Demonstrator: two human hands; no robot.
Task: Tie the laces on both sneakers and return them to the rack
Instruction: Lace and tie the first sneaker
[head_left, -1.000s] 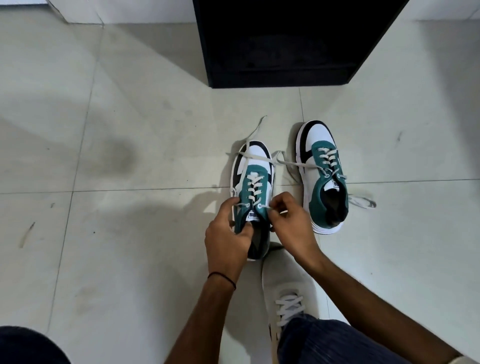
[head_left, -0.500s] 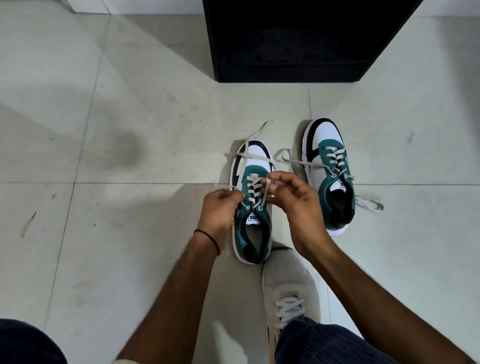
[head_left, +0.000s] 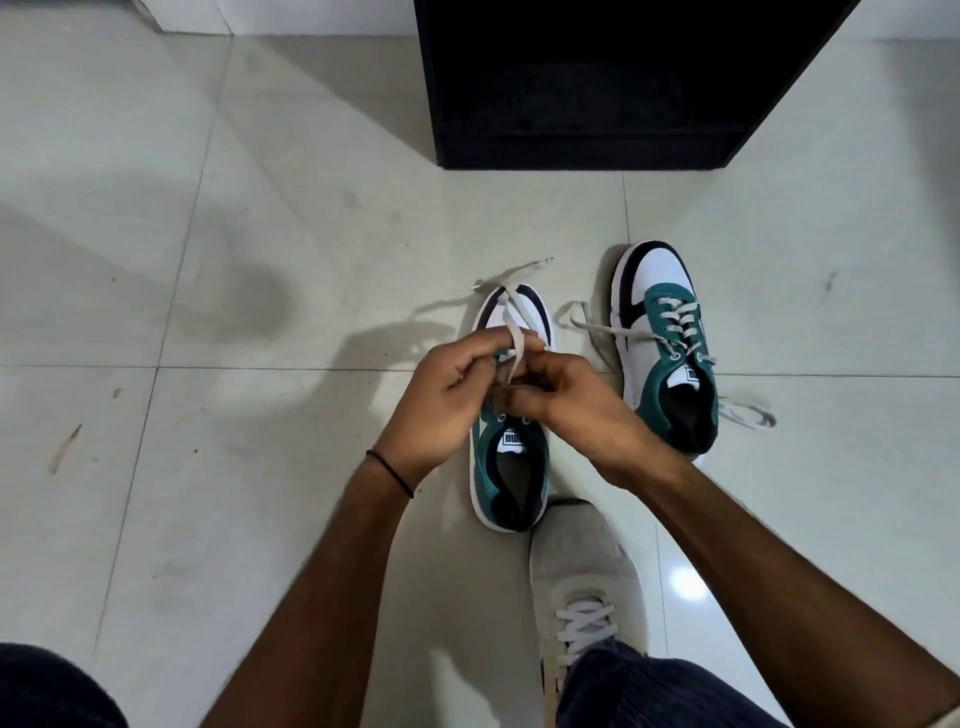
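Two white, black and teal sneakers stand on the tiled floor, toes pointing away from me. Over the left sneaker (head_left: 511, 467) my left hand (head_left: 441, 400) and my right hand (head_left: 566, 410) meet, both pinching its white lace (head_left: 517, 332). The lace rises from between my fingers and trails over the toe to the floor beyond. My hands hide the shoe's eyelet rows. The right sneaker (head_left: 665, 343) stands apart to the right, its lace (head_left: 597, 327) loose on both sides.
The black shoe rack (head_left: 587, 88) stands on the floor straight ahead, beyond the sneakers. My own grey shoe (head_left: 582, 571) is planted just behind the left sneaker. Pale floor tiles (head_left: 208, 467) spread out on the left and the right.
Both hands have lifted from the sides of the left sneaker's tongue and come together above its laces, pulling the lace ends up and forward.
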